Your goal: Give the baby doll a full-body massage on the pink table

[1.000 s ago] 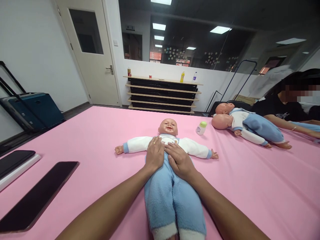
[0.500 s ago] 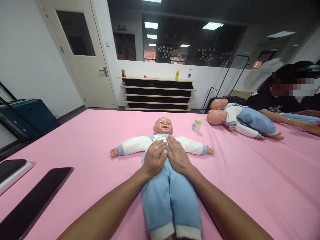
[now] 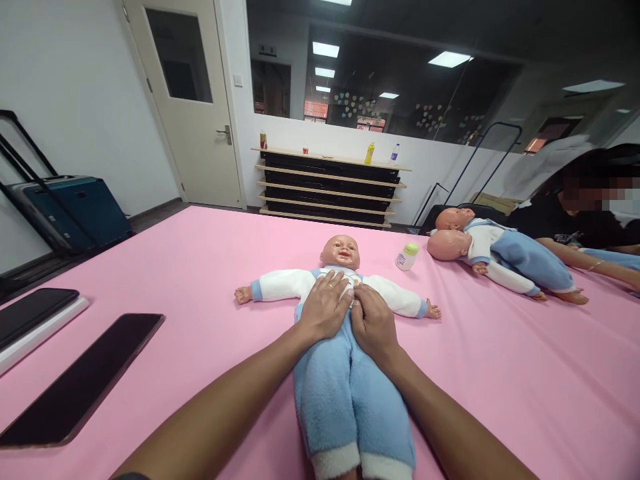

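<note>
A baby doll (image 3: 327, 383) in a white top and blue fleece trousers lies on its back, its head away from me and both arms stretched out sideways. My left hand (image 3: 327, 305) rests flat on the doll's chest, fingers extended and pointing toward its head. Beside it, my right hand (image 3: 374, 319) touches the other side of the chest with its fingers bent and the thumb drawn in. Whatever those fingertips may pinch is hidden beneath them. A small white bottle with a green cap (image 3: 407, 257) stands to the right of the doll's head.
Two more dolls (image 3: 520, 257) lie at the right, near a person in black (image 3: 570, 213). A dark phone (image 3: 85, 377) and a white box with a black device on it (image 3: 43, 327) are at left on the pink cover (image 3: 200, 267). Beyond stand a suitcase (image 3: 75, 210) and stacked shelves (image 3: 330, 183).
My right hand's fingers have gone from stretched flat to bent on the doll's chest. My left hand stays flat there. The whole view has shifted and tilted slightly.
</note>
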A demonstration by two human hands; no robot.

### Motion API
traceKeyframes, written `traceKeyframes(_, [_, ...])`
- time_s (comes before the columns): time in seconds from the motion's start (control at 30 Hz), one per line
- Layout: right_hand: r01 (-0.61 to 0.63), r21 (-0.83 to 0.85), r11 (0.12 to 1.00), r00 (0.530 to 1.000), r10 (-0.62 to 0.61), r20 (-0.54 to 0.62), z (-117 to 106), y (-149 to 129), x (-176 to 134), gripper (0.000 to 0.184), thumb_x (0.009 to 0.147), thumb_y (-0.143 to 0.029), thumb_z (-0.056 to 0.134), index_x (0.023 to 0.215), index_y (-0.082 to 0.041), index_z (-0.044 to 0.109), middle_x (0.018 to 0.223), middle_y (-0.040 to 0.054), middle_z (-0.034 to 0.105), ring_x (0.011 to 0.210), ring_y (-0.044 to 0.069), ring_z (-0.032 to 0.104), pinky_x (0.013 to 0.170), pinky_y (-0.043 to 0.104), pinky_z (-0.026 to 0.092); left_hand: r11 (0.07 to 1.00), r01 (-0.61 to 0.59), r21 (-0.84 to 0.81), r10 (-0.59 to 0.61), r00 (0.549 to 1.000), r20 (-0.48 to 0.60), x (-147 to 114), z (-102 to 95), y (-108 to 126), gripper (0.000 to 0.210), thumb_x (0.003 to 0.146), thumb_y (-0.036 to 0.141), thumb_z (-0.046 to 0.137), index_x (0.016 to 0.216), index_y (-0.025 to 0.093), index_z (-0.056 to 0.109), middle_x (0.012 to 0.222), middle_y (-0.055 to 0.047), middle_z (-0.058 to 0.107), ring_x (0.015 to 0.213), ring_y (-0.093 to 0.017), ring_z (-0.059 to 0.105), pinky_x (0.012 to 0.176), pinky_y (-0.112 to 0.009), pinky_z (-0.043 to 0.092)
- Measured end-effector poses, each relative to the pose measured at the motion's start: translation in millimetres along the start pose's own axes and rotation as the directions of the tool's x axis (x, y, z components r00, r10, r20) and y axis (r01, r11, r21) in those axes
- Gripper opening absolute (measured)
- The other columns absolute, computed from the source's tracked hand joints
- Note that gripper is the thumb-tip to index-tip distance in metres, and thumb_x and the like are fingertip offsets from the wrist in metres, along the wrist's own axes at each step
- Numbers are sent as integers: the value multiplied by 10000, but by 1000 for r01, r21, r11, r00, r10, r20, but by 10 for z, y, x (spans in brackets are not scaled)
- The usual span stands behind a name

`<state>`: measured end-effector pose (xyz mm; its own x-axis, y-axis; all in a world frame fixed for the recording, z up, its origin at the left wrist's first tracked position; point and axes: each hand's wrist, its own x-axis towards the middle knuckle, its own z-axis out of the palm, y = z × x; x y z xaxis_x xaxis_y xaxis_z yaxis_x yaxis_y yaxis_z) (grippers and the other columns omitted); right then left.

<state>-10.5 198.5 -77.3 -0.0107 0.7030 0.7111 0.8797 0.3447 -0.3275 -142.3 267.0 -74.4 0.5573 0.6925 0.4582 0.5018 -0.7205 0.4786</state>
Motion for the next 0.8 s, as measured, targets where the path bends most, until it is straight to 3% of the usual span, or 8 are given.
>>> traceKeyframes(0.17, [183, 70, 981, 947, -195, 254, -22, -44, 79, 404, 905, -201, 409, 1277, -172, 567, 1282, 111, 607, 1247, 225, 514, 1122, 460, 362, 982, 175, -64, -183, 974, -138, -50, 90, -86, 574, 989, 461, 218, 1365, 123, 491, 1481, -142, 428, 1421, -249, 313, 1183, -501, 233])
traceKeyframes(0.3, [157, 4, 988, 908, -146, 392, 4, 2, 144, 499, 913, -248, 419, 1405, -173, 458, 1450, 109, 464, 1378, 232, 377, 1177, 503, 241, 979, 185, -85, -201, 946, -254, -124, 128, -82, 528, 988, 422, 266, 1385, 131, 459, 1487, -144, 417, 1424, -249, 307, 1184, -506, 248])
traceKeyframes(0.43, [48, -46, 998, 917, -26, 397, 32, 50, 154, 542, 927, -289, 412, 1455, -168, 386, 1520, 96, 359, 1425, 225, 292, 1194, 473, 200, 996, 69, -62, -85, 950, -300, -165, 109, -64, 472, 987, 363, 300, 1380, 151, 453, 1472, -124, 440, 1411, -238, 326, 1176, -502, 272])
traceKeyframes(0.57, [-100, -100, 990, 928, 129, 350, 82, 73, 122, 549, 963, -356, 361, 1468, -140, 358, 1532, 116, 330, 1436, 237, 267, 1189, 470, 194, 999, 35, -37, -45, 958, -283, -161, 99, -120, 450, 984, 330, 304, 1333, 120, 496, 1426, -150, 486, 1371, -235, 386, 1164, -481, 303])
traceKeyframes(0.8, [-218, -153, 964, 911, 258, 322, 125, 227, 88, 591, 1001, -464, 223, 1485, -137, 313, 1546, 116, 301, 1445, 226, 243, 1182, 463, 159, 989, 36, 145, -19, 993, -114, -77, 124, -274, 478, 982, 394, 285, 1360, 184, 489, 1473, -124, 444, 1407, -250, 334, 1156, -540, 241])
